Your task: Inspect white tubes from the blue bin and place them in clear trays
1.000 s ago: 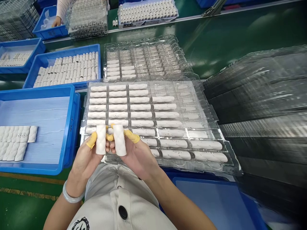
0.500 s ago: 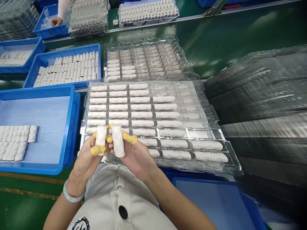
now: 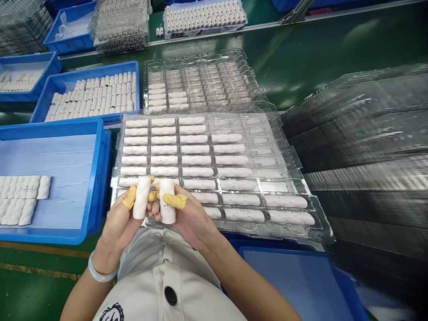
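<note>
My left hand (image 3: 123, 214) is closed around a white tube-shaped piece (image 3: 141, 198) with a wavy, dimpled surface, held nearly upright. Beside it, my right hand (image 3: 187, 211) grips a second such piece (image 3: 167, 214), its thumb lying across the front. Small dark marks show below that thumb. Yellow finger covers are on several fingertips of both hands. The two pieces are apart, and the fingers behind them are partly hidden. Both hands are over the near edge of a clear plastic tray (image 3: 214, 180), where similar white pieces lie in rows.
To my left, a blue bin (image 3: 92, 187) holds white pieces on a pale sheet. Behind it is another filled blue bin (image 3: 40, 107). A second clear tray (image 3: 203, 80) lies beyond the near one. Blurred stacked trays (image 3: 364, 133) rise at the right, above a blue bin (image 3: 294, 276).
My left thumb has moved up to the side of its piece. The right piece has turned, showing dark marks, and my thumb now crosses it. Another person's hand has left the far-left bin.
</note>
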### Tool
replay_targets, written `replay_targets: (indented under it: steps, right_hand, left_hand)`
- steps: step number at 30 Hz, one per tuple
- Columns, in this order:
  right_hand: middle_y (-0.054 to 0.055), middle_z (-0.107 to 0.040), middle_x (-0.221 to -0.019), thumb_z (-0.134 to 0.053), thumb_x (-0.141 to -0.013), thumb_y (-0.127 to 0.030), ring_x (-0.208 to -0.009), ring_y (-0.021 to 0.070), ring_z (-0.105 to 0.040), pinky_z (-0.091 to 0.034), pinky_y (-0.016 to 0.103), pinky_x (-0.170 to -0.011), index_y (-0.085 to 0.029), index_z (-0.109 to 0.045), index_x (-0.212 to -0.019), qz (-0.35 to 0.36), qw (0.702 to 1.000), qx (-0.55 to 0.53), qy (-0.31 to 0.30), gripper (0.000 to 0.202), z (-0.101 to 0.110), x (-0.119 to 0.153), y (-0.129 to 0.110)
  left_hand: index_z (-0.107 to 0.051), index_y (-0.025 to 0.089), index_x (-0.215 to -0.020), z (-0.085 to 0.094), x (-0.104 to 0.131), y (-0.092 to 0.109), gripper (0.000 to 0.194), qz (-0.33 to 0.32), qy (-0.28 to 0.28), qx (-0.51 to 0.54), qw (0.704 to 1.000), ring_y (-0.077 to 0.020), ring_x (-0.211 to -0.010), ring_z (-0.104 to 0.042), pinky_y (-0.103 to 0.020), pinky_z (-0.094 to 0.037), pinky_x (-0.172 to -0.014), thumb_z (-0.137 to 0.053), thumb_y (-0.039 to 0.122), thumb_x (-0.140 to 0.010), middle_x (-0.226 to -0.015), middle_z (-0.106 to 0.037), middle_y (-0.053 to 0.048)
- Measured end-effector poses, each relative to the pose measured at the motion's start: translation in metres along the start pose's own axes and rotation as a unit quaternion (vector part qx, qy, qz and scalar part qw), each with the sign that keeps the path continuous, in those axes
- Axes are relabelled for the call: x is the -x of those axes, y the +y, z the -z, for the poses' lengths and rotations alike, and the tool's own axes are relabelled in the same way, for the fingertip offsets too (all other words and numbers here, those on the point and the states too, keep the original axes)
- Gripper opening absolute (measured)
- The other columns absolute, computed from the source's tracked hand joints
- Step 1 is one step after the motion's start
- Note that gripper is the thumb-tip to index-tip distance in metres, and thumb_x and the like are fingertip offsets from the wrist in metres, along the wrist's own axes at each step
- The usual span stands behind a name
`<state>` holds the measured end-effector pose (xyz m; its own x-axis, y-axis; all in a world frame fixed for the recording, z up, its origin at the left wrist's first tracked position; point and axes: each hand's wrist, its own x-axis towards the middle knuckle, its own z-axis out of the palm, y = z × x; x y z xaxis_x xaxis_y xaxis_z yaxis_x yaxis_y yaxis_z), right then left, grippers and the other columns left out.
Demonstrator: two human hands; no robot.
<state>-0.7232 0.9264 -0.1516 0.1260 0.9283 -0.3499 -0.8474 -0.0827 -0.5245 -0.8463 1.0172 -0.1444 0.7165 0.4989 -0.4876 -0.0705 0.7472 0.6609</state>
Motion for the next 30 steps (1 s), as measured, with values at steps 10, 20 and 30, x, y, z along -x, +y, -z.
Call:
replay_targets:
  steps: [10,20,30]
  right_hand:
    - [0.015,-0.071,-0.084,-0.042,-0.099,-0.047,-0.073,0.0206,-0.068,-0.055,0.035,-0.074,-0.007,-0.066,-0.104,-0.007,0.999,-0.052,-0.011,0.046,-0.0034,-0.0015,-0.0002]
    - [0.015,-0.070,-0.087,-0.030,-0.104,-0.038,-0.072,0.0208,-0.066,-0.055,0.037,-0.072,-0.007,-0.064,-0.107,-0.013,0.997,-0.077,0.007,0.046,-0.0071,-0.0019,-0.0030]
    - [0.011,-0.069,-0.097,-0.043,-0.100,-0.034,-0.076,0.0172,-0.065,-0.055,0.035,-0.076,-0.012,-0.062,-0.118,-0.011,0.995,-0.089,0.036,0.033,-0.0095,-0.0020,-0.0026]
  left_hand:
    - [-0.068,0.007,-0.108,-0.0012,-0.0027,0.0040,0.041,0.045,-0.032,0.116,0.992,-0.0085,-0.059,-0.044,-0.021,-0.046,-0.055,-0.046,0.040,-0.099,-0.073,-0.049,-0.004]
    - [-0.070,0.004,-0.106,-0.0032,-0.0036,0.0044,0.043,0.052,0.007,0.134,0.990,-0.0095,-0.060,-0.047,-0.021,-0.046,-0.052,-0.043,0.037,-0.100,-0.072,-0.050,-0.005]
    - [-0.071,0.010,-0.102,-0.0031,-0.0038,0.0020,0.032,0.027,0.059,0.102,0.993,-0.0124,-0.066,-0.057,-0.021,-0.050,-0.056,-0.054,0.037,-0.096,-0.080,-0.061,-0.008]
